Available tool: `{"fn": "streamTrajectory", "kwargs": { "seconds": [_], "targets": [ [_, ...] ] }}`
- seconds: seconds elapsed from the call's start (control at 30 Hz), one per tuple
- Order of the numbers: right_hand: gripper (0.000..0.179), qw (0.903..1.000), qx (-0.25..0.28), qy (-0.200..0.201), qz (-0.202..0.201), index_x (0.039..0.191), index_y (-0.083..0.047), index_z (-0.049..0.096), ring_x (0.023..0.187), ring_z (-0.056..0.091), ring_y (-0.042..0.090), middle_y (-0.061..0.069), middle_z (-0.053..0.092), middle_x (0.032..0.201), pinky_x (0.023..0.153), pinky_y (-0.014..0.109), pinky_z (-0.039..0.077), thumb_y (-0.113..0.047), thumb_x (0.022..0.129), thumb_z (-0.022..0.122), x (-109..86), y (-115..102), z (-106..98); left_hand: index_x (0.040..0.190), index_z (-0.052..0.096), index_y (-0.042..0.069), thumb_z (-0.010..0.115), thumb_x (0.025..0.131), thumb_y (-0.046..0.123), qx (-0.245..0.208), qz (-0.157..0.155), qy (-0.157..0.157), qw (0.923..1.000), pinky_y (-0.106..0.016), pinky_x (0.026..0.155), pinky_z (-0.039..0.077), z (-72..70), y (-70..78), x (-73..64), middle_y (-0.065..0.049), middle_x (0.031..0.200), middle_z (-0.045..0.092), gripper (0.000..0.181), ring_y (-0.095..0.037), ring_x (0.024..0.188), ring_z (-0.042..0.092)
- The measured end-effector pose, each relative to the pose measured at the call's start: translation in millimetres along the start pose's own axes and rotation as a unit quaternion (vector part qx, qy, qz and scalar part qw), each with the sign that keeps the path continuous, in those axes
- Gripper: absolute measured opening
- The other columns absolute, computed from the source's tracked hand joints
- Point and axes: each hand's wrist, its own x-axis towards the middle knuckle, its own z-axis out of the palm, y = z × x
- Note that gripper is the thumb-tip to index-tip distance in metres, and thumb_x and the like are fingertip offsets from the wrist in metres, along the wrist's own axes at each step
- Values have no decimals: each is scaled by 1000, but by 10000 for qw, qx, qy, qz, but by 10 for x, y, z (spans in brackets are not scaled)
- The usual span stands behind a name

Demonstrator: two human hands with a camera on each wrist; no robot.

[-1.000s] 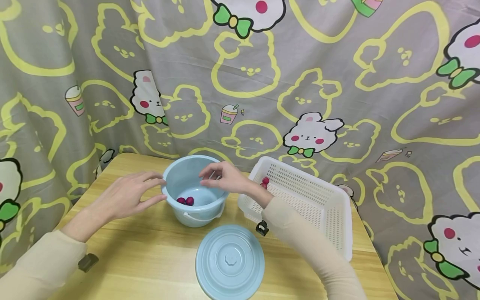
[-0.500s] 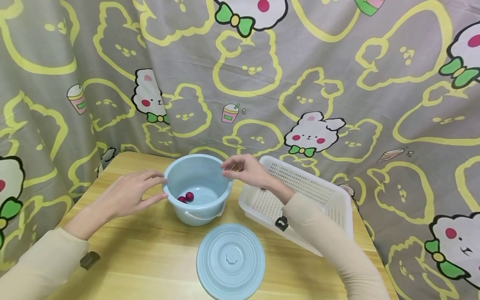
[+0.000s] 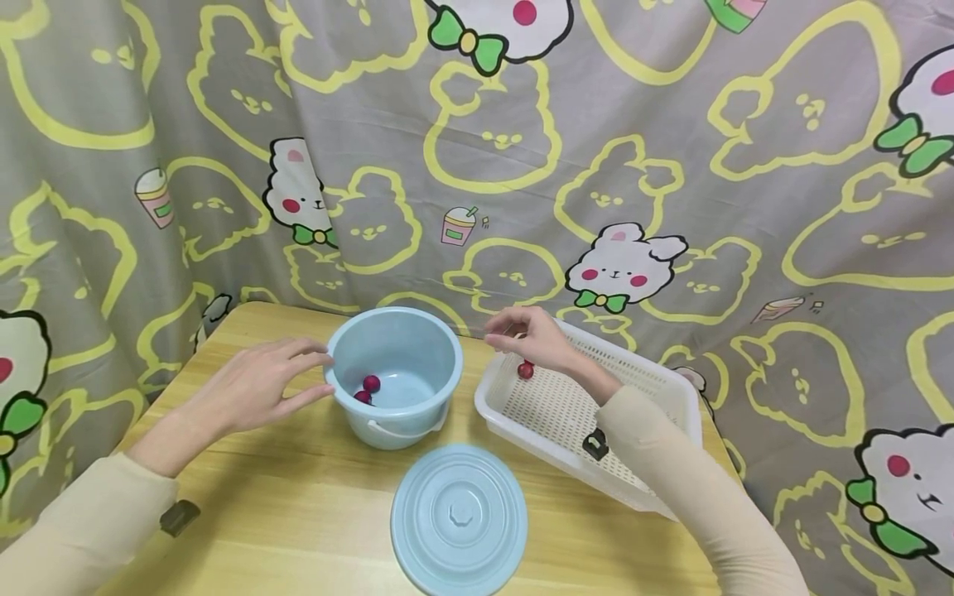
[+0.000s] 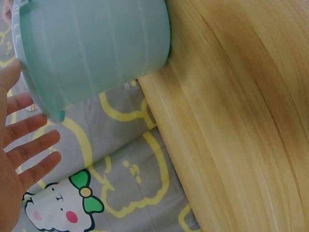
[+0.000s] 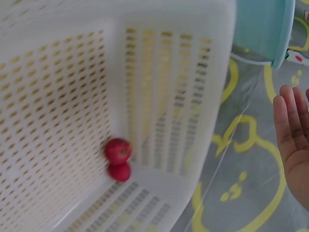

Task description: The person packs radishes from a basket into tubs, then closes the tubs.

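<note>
A light blue bucket (image 3: 393, 426) stands on the table, with two small round dark red fruits (image 3: 371, 383) at its bottom. My left hand (image 3: 261, 385) is at the bucket's left rim; its fingers (image 4: 34, 150) are spread and lightly bent, with the thumb and fingertips right at the rim. Over the left end of a white perforated basket (image 3: 574, 443) is my right hand (image 3: 540, 338), its fingers relaxed and nothing between them. Two red fruits (image 5: 118, 157) lie together in a corner of that basket, partly hidden by the right hand in the head view.
In front of the bucket a round blue lid (image 3: 459, 520) lies on the wooden table (image 3: 276, 513). The bucket's white handle (image 3: 406, 432) hangs down at its front. A grey patterned curtain (image 3: 499, 108) hangs close behind and beside the table.
My right hand has moved right, from above the bucket to above the basket's left end. The two fruits in the bucket have rolled slightly. The left hand has stayed at the rim.
</note>
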Motion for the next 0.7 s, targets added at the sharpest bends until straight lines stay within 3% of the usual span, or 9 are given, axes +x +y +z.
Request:
{"fn": "streamTrajectory", "kwargs": {
  "seconds": [0.17, 0.4, 0.6, 0.7],
  "targets": [
    [21, 9997, 11, 112, 197, 115, -8, 77, 85, 74, 22, 13, 76, 107, 70, 30, 61, -18, 98, 76, -37, 173, -96, 124, 76, 15, 77, 95, 46, 1, -18, -9, 10000, -58, 88, 63, -3, 3, 2, -10, 127, 74, 42, -36, 113, 74],
    [23, 9987, -138, 240, 424, 115, -4, 76, 84, 73, 26, 15, 75, 104, 69, 23, 57, -18, 97, 76, -76, 431, -179, 124, 76, 15, 76, 96, 46, 4, -43, -31, 10000, -58, 89, 63, 4, -2, 1, -10, 127, 74, 42, -36, 113, 74],
    [25, 9976, -230, 240, 608, 118, -4, 75, 80, 71, 14, 15, 75, 105, 72, 25, 61, -19, 98, 76, -108, 639, -229, 124, 76, 15, 76, 95, 46, 0, -30, -22, 10000, -58, 88, 63, 7, -1, -3, -10, 127, 74, 43, -36, 113, 74],
    [28, 9970, -202, 229, 718, 120, -3, 75, 85, 74, 25, 16, 75, 106, 73, 25, 62, -20, 98, 76, -121, 731, -244, 124, 76, 15, 77, 95, 46, -4, -19, 2, 10000, -58, 88, 63, 5, 3, -5, -10, 126, 74, 42, -35, 112, 74]
  ]
}}
